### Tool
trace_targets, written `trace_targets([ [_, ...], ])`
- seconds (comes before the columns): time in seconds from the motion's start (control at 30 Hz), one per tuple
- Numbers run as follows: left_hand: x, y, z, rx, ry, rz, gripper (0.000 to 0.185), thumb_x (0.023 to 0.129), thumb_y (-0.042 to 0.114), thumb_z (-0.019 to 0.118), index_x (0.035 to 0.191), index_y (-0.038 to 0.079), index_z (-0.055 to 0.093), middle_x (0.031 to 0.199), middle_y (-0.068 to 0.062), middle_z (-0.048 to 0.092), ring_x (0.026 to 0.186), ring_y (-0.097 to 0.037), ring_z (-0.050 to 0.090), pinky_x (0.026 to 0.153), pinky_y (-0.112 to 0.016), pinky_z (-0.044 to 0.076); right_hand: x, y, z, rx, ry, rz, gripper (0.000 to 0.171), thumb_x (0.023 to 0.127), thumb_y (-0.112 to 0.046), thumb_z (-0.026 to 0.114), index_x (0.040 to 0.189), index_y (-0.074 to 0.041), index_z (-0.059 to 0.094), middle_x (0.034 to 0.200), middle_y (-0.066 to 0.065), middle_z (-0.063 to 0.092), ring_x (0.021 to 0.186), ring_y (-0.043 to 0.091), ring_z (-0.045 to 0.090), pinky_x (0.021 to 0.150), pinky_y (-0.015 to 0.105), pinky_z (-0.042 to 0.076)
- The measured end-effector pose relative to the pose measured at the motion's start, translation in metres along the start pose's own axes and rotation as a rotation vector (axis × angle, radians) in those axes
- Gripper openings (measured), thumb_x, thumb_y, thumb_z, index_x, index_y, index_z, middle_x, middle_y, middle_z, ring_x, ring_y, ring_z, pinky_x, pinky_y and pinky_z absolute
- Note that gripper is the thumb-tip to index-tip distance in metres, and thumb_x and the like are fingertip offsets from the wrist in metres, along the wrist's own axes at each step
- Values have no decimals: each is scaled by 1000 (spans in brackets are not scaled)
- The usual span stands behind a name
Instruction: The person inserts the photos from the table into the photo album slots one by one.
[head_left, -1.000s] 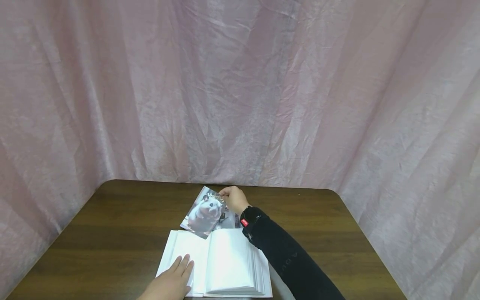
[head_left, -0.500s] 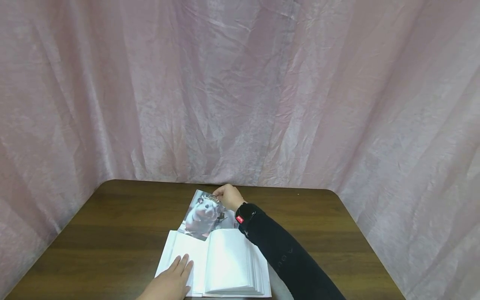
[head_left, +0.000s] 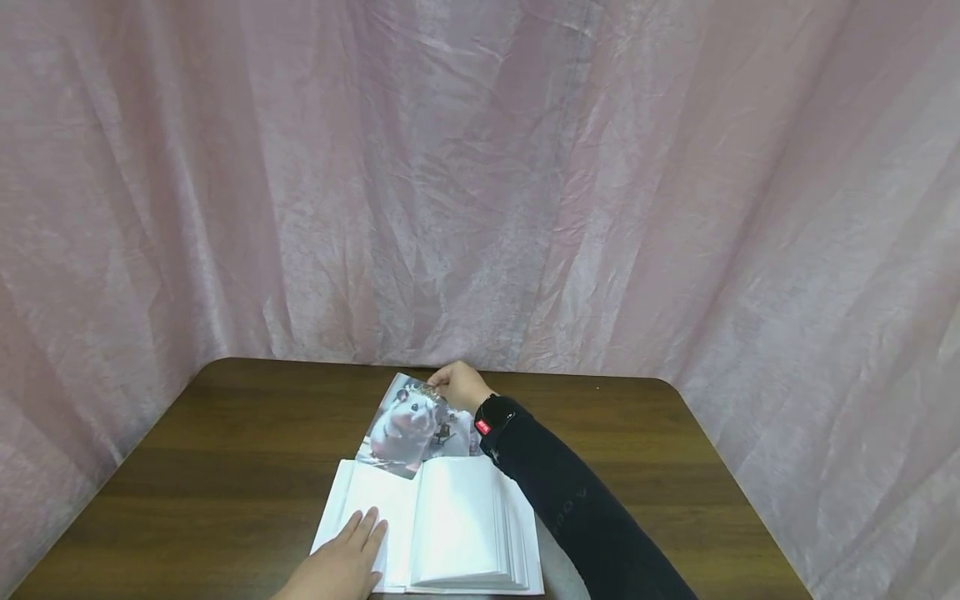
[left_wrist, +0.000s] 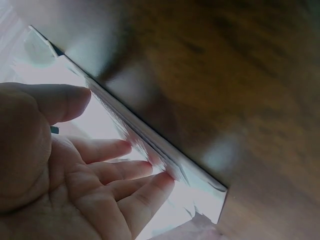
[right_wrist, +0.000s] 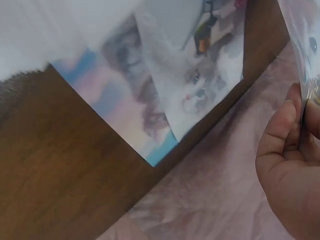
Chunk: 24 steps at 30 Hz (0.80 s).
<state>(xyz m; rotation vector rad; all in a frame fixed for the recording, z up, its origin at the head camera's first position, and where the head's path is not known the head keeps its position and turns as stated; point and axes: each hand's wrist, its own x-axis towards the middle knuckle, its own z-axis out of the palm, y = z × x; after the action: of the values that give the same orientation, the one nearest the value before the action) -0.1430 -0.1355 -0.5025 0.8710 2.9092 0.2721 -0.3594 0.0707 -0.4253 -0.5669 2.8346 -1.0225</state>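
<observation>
Pinching a photo [head_left: 402, 427] is the right hand [head_left: 462, 387], wrist label [head_left: 483, 427] unreadable.

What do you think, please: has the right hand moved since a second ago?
Yes: in the head view, the right hand shifted slightly left and toward the far edge of the table.

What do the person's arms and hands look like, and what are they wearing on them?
The right hand and left hand are bare, without gloves. The right arm wears a long black sleeve with faint lettering, too small to read. At its wrist sits what looks like a black strap with a small red tag.
</observation>
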Motion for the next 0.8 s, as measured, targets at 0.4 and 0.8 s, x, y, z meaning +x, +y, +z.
trace_targets([
  [0.4, -1, 2, -3, 10, 24, 12, 59, 90, 26, 71, 131, -14, 55, 138, -34, 52, 127, -51, 50, 101, -55, 46, 9, -2, -1, -69, -31, -27, 19, 89, 4, 66, 102, -3, 79, 101, 6, 76, 91, 15, 67, 80, 23, 52],
  [0.8, -3, 3, -5, -25, 15, 5, 59, 90, 25, 71, 131, -14, 54, 139, -34, 50, 127, -53, 49, 99, -57, 46, 6, -1, -1, -70, -95, 29, 21, 92, 4, 65, 105, -5, 79, 106, 7, 75, 99, 20, 69, 81, 27, 55],
])
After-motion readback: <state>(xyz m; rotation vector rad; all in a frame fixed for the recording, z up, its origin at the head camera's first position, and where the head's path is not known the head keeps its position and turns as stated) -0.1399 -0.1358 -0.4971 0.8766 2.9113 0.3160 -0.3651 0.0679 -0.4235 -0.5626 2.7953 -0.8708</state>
